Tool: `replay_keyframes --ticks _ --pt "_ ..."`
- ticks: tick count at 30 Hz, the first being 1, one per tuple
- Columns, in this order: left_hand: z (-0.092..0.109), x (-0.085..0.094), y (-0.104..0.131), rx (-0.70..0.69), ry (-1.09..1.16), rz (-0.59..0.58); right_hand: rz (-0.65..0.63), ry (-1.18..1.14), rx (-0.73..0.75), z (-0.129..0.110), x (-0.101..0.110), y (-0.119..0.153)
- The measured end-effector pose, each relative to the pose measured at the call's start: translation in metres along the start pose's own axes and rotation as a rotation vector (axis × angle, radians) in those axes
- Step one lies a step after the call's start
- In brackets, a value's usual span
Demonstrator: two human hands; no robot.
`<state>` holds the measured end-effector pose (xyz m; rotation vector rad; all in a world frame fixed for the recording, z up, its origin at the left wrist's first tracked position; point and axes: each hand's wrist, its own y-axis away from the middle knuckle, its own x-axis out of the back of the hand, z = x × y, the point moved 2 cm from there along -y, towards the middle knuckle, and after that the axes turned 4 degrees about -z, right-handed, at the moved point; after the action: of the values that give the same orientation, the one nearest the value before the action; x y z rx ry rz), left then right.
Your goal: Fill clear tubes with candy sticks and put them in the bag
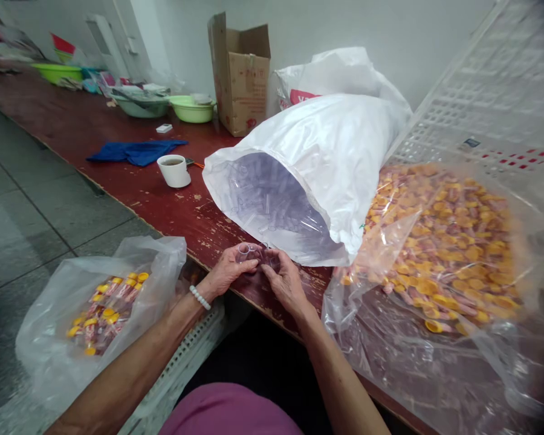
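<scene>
Close together at the table's front edge, both hands hold small clear plastic tubes. My left hand has its fingers closed on clear tubes, whose round open rims face up. Beside it, my right hand pinches more clear tubes, partly hidden by the fingers. Just beyond the hands, a large white sack lies on its side, its mouth open toward me, with many clear tubes inside. To the right, a clear plastic bag holds a heap of yellow-capped pieces.
A bag of yellow-capped tubes sits low at the left. On the red table stand a white cup, a blue cloth, green basins and a cardboard box. A white crate rises at the right.
</scene>
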<state>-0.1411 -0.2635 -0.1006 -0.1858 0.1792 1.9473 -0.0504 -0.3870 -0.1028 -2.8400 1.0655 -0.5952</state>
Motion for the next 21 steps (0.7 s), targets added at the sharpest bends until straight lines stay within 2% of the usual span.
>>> replay_keyframes --ticks 3,5,9,11,13,16,19,21 --pt "0.004 0.003 0.001 -0.039 -0.072 0.108 -0.008 -0.045 -0.05 0.0 0.005 0.001" --pt "0.008 0.003 0.002 -0.086 -0.084 0.149 -0.018 -0.15 -0.136 -0.003 0.006 0.002" --pt "0.011 -0.005 0.004 -0.048 0.169 0.081 -0.063 -0.549 -0.314 -0.012 -0.001 0.005" --pt "0.012 -0.011 0.006 -0.017 0.276 0.055 -0.033 -0.712 -0.321 -0.014 -0.005 0.005" --pt "0.012 -0.016 0.009 0.017 0.317 0.031 0.056 -0.8 -0.29 -0.014 -0.006 0.005" --pt "0.016 -0.017 0.015 0.061 0.293 -0.006 0.133 -0.823 -0.257 -0.01 -0.003 0.006" --pt "0.021 -0.009 0.02 0.086 0.164 -0.094 0.107 -0.758 -0.246 -0.008 0.006 0.007" --pt "0.026 0.001 0.022 0.113 0.051 -0.153 0.085 -0.607 -0.238 -0.009 0.014 0.009"
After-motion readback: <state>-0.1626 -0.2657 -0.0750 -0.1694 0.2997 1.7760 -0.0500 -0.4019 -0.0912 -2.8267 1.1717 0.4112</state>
